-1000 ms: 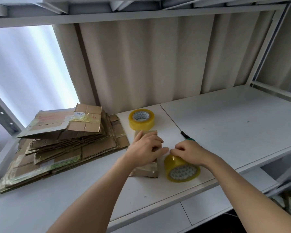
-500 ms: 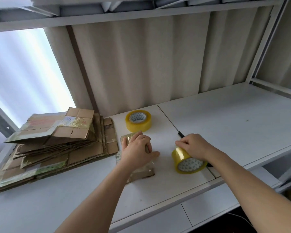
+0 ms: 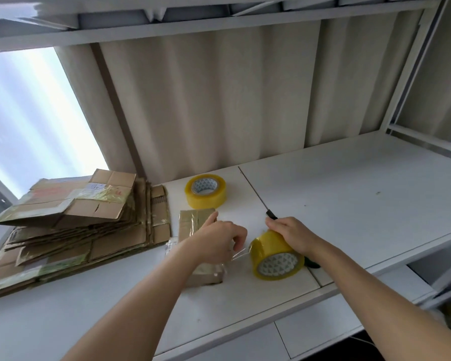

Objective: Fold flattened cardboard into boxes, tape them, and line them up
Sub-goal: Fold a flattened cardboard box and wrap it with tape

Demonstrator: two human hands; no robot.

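A small brown cardboard box (image 3: 193,220), partly covered in shiny tape, lies on the white shelf (image 3: 349,199) in front of me. My left hand (image 3: 216,241) rests on top of it with curled fingers and pinches the free end of a clear tape strip (image 3: 238,255). That strip runs right to a yellow tape roll (image 3: 274,256) standing on its edge. My right hand (image 3: 292,234) grips this roll from above. A pile of flattened cardboard (image 3: 73,230) lies at the left.
A second yellow tape roll (image 3: 205,191) lies flat behind the box. A dark-handled tool (image 3: 271,214) pokes out beyond my right hand. Corrugated wall panels close the back; the shelf's front edge (image 3: 245,332) runs below my forearms.
My right hand has drawn the tape roll to the right, away from the box, so a short strip of tape now stretches between roll and left hand. The left hand stays on the box.
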